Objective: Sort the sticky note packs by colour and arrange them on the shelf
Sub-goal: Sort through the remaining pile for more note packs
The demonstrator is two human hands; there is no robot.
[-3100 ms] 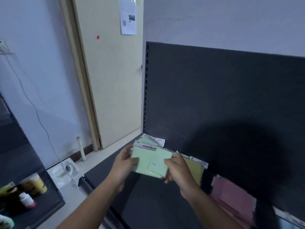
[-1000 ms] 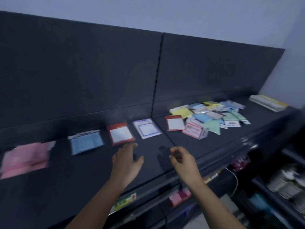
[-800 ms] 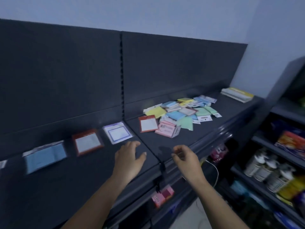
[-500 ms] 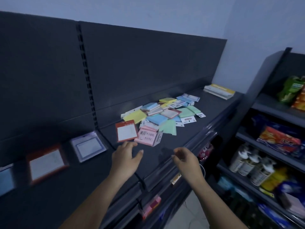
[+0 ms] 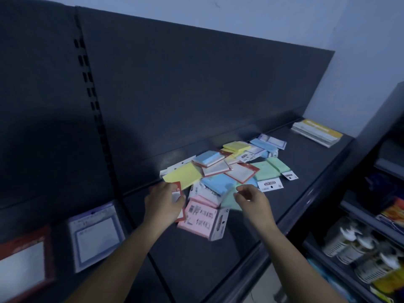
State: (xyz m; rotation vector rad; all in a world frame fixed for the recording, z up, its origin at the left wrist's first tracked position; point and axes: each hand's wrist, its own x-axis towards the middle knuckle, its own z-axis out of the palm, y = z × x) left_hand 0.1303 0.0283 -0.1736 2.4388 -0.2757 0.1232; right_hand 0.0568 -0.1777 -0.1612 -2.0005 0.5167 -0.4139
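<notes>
Dim light, some blur at the frame edges. All places are taken from the pink pack (image 5: 201, 217), which lies at the near edge of the loose pile on the dark shelf (image 5: 306, 171).

- Far left of it: a red-bordered pack (image 5: 21, 261), then a purple-bordered pack (image 5: 96, 232), both flat and apart.
- Just left: my left hand (image 5: 162, 201) lies on another red-framed pack (image 5: 178, 189), fingers lightly bent and spread, thumb across its white face. I see no pinch.
- Behind: a yellow pack (image 5: 182, 177) and a blue pack (image 5: 220, 182), overlapping.
- Just right: my right hand (image 5: 253, 202) hovers over a green pack (image 5: 231, 201), fingers loosely curled, holding nothing.
- Far right, behind: a yellow-topped stack (image 5: 317, 133).
- Right, lower: bottles (image 5: 349, 248), blurred.
</notes>
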